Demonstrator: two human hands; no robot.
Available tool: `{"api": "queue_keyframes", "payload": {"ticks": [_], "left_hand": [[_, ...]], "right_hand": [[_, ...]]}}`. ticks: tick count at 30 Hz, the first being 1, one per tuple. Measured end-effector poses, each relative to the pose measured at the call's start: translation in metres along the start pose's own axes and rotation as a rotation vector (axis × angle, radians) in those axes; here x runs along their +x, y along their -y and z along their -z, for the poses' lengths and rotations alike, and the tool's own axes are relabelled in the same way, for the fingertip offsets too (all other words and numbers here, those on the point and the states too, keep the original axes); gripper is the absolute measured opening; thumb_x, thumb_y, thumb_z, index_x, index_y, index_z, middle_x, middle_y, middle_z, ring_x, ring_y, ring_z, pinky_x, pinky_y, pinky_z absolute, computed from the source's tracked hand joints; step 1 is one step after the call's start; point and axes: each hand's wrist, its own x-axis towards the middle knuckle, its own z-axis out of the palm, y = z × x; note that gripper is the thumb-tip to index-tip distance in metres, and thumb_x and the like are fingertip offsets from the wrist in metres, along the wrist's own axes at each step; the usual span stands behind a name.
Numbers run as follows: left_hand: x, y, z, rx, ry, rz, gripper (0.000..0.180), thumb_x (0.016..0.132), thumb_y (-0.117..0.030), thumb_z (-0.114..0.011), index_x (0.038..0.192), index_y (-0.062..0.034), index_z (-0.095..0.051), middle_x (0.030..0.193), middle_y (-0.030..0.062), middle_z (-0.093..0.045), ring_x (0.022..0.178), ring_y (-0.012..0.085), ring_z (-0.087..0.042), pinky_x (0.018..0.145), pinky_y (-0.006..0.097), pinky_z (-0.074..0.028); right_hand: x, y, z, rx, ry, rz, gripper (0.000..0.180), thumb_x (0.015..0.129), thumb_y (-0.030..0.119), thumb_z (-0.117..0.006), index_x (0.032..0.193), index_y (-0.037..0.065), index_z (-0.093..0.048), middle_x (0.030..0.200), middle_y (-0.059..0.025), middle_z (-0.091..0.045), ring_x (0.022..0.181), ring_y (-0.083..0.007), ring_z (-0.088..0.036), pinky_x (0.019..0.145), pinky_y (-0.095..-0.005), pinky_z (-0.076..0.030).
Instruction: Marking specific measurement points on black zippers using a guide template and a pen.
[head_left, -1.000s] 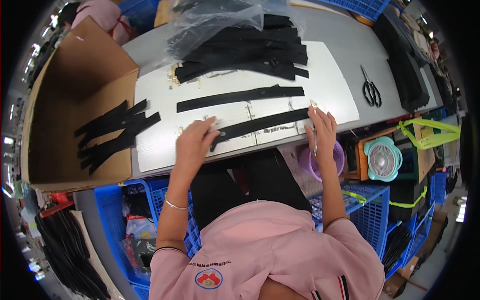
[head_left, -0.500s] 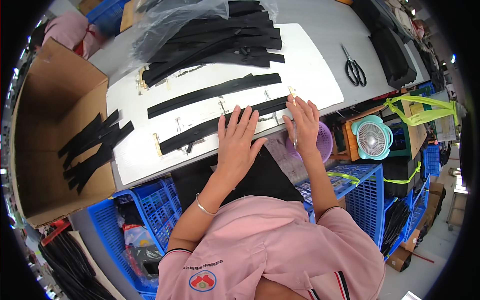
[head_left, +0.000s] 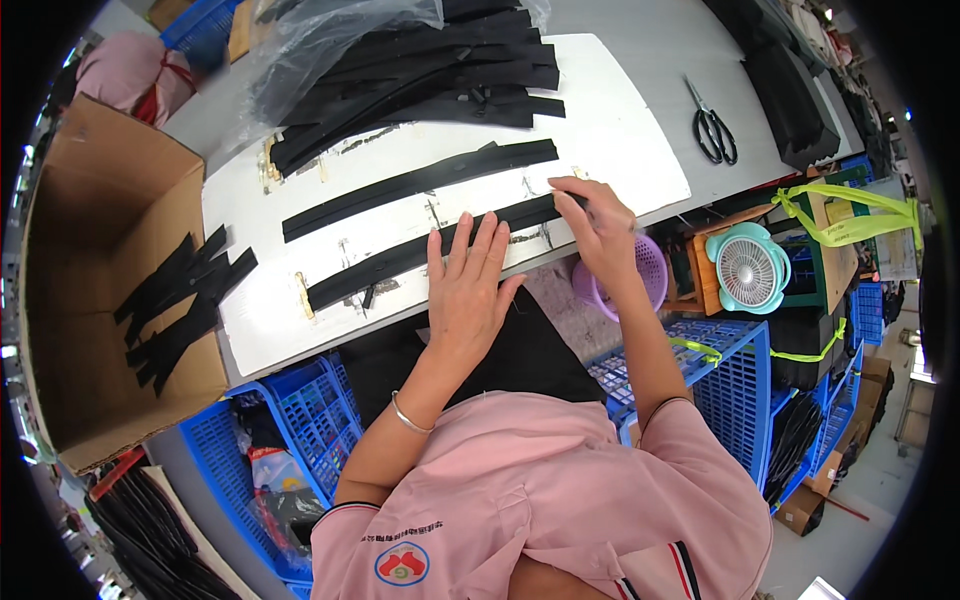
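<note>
A black zipper strip [head_left: 370,268] lies along the near edge of a white board [head_left: 620,130]. My left hand [head_left: 465,280] is flat on the middle of this strip, with its fingers stretched out and slightly apart. At the strip's right end, my right hand [head_left: 598,225] is closed, its thumb and forefinger at the tape. The slim silver pen-like tool seen in it a moment ago is now mostly hidden by the fingers. Just beyond lies a second black zipper [head_left: 420,188], roughly parallel and untouched. Farther back is a heap of black zippers [head_left: 420,95], partly under clear plastic [head_left: 340,45].
An open cardboard box [head_left: 120,210] stands left, with several black strips [head_left: 185,300] over its near side. Black-handled scissors [head_left: 712,130] lie right on the grey table. Below are a purple basket [head_left: 652,272], a small fan [head_left: 748,272] and blue crates [head_left: 735,400].
My right hand has curled its fingers and turned inward onto the strip's right end, hiding the silver tool. My left hand remains flat on the strip. The view has shifted slightly.
</note>
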Motion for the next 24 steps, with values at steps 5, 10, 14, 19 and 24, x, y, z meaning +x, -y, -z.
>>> {"api": "queue_keyframes", "payload": {"ticks": [5,10,14,19,24], "left_hand": [[0.001,-0.001,0.002,-0.031,-0.002,0.008,0.064,0.093,-0.030,-0.074,0.149,-0.0080,-0.054,0.156,0.0100,-0.052,0.151,0.0327,-0.039,0.125,0.058,-0.021],[0.000,-0.001,0.003,-0.029,0.000,0.020,0.068,0.093,-0.030,-0.075,0.152,-0.0074,-0.051,0.156,0.0107,-0.051,0.151,0.0334,-0.039,0.125,0.058,-0.021],[-0.002,0.002,0.000,-0.031,-0.019,0.014,0.075,0.088,-0.028,-0.078,0.152,-0.0019,-0.047,0.156,0.0151,-0.048,0.150,0.0362,-0.038,0.123,0.061,-0.023],[-0.001,0.002,-0.001,-0.008,-0.004,0.001,0.076,0.089,-0.030,-0.077,0.152,-0.0012,-0.047,0.157,0.0160,-0.047,0.151,0.0361,-0.037,0.124,0.060,-0.022],[-0.001,0.002,0.001,-0.016,0.013,0.021,0.074,0.091,-0.031,-0.076,0.153,-0.0031,-0.048,0.158,0.0145,-0.047,0.151,0.0347,-0.037,0.125,0.059,-0.020]], "right_hand": [[0.010,-0.021,-0.014,0.225,0.112,-0.209,0.016,0.099,0.013,-0.070,0.102,-0.002,-0.073,0.086,-0.0075,-0.072,0.066,-0.0092,-0.059,0.061,-0.0263,-0.047],[0.010,-0.026,-0.020,0.179,0.143,-0.178,0.020,0.099,0.016,-0.070,0.099,-0.004,-0.072,0.082,-0.0069,-0.071,0.061,-0.0091,-0.057,0.058,-0.0266,-0.046],[0.010,-0.026,-0.022,0.160,0.126,-0.132,0.021,0.100,0.017,-0.069,0.097,-0.004,-0.071,0.083,-0.0071,-0.071,0.061,-0.0120,-0.060,0.058,-0.0279,-0.046],[0.010,-0.026,-0.021,0.081,0.137,-0.090,0.021,0.100,0.016,-0.069,0.096,-0.004,-0.071,0.083,-0.0060,-0.072,0.062,-0.0136,-0.063,0.059,-0.0290,-0.048],[0.007,-0.022,-0.019,0.221,0.094,-0.181,0.017,0.098,0.016,-0.069,0.091,0.001,-0.072,0.069,-0.0080,-0.066,0.056,-0.0102,-0.058,0.055,-0.0281,-0.044]]}}
